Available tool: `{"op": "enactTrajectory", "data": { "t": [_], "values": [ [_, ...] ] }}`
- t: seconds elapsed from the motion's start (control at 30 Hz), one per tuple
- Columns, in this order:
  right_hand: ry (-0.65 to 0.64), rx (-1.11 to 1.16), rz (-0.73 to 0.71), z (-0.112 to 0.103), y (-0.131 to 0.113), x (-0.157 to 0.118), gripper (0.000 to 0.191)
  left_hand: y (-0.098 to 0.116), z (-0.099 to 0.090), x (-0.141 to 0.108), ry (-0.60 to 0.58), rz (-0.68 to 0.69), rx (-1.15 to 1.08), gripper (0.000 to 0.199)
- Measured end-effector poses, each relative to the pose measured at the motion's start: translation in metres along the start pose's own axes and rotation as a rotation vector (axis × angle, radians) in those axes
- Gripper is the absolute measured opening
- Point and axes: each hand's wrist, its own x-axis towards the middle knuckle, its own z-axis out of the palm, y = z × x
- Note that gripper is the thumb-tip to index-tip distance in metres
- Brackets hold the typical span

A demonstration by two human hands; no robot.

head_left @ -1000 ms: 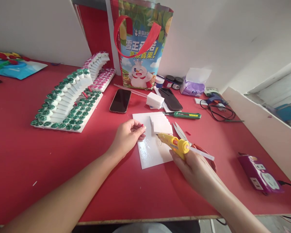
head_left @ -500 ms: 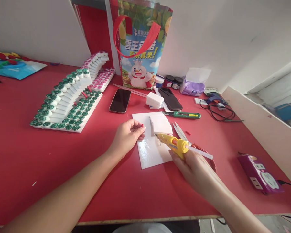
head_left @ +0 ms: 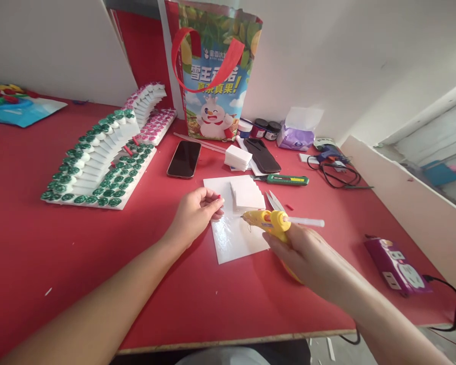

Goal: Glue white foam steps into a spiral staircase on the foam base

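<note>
My right hand [head_left: 302, 248] is wrapped round the handle of a yellow hot glue gun [head_left: 266, 219], a clear glue stick [head_left: 307, 221] jutting from its back. The nozzle points left, just above a white foam board [head_left: 228, 243]. On that board lies a fanned stack of white foam pieces [head_left: 248, 195], close beyond the nozzle. My left hand [head_left: 197, 213] is closed in a pinch at the board's left edge. A small red piece [head_left: 219, 196] shows at its fingertips, mostly hidden. Scissors [head_left: 275, 201] lie right of the stack, their handles covered by my right hand.
Behind the board are a green utility knife [head_left: 288, 180], two phones [head_left: 184, 159], white blocks [head_left: 238, 157] and a printed bag [head_left: 215, 76]. A curved stair model with green rosettes [head_left: 99, 157] stands left. A purple power box [head_left: 397, 266] and a corded glue gun [head_left: 330, 156] are at right.
The view has shifted slightly. My right hand has turned the glue gun a little, its nozzle now nearer the stack's front left corner. My left hand keeps its pinch.
</note>
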Motion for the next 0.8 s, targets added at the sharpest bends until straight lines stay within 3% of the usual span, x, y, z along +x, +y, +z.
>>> {"op": "enactTrajectory", "data": {
  "t": [0.13, 0.23, 0.33, 0.57, 0.8],
  "values": [
    [-0.035, 0.35, 0.149, -0.017, 0.004, -0.005, 0.047, -0.001, -0.001, 0.0, -0.004, 0.017, 0.005, 0.022],
    [0.07, 0.66, 0.173, -0.023, 0.01, -0.014, 0.047, -0.004, -0.002, 0.0, -0.003, 0.039, 0.069, 0.027],
    [0.174, 0.789, 0.207, -0.026, 0.024, -0.018, 0.051, -0.009, -0.003, 0.001, 0.001, 0.08, 0.155, 0.029],
    [0.606, 0.566, 0.284, -0.034, 0.081, -0.01, 0.055, -0.009, -0.005, -0.003, 0.004, 0.139, 0.313, 0.033],
    [0.71, 0.512, 0.411, -0.021, 0.129, -0.004, 0.048, -0.007, 0.003, -0.012, 0.024, 0.181, 0.399, 0.036]
  ]
}}
